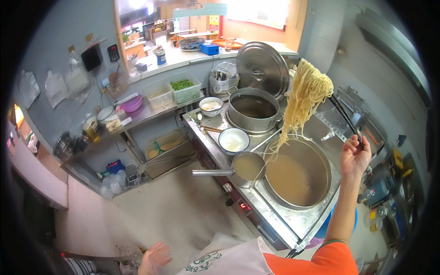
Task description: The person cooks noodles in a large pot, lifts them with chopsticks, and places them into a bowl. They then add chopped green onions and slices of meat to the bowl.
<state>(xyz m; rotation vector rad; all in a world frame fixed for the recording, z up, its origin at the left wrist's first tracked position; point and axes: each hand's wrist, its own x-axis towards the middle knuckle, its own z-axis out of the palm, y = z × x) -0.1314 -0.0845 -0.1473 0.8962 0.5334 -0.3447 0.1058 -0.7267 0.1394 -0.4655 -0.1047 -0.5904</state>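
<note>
My right hand (356,155) is raised over the cooker's right side, closed on long dark chopsticks (344,113). A large bundle of yellow noodles (306,89) hangs from their far end. Loose strands trail down over a deep round pot (328,185) of cloudy, brownish liquid, and some reach the rim of a saucepan (249,166). That saucepan holds pale broth, its metal handle pointing left. Just beyond it stands a white bowl (234,140) with a dark rim and something whitish inside. My left hand (156,257) is low beside my apron, slightly blurred, with nothing in it.
Behind the bowl are a lidless steel pot (254,106) of dark liquid, a leaning metal lid (263,68) and a smaller bowl (210,106). Along the left, a shelf holds a tub of chopped greens (182,85) and a purple basin (131,103). Bottles (376,192) stand far right.
</note>
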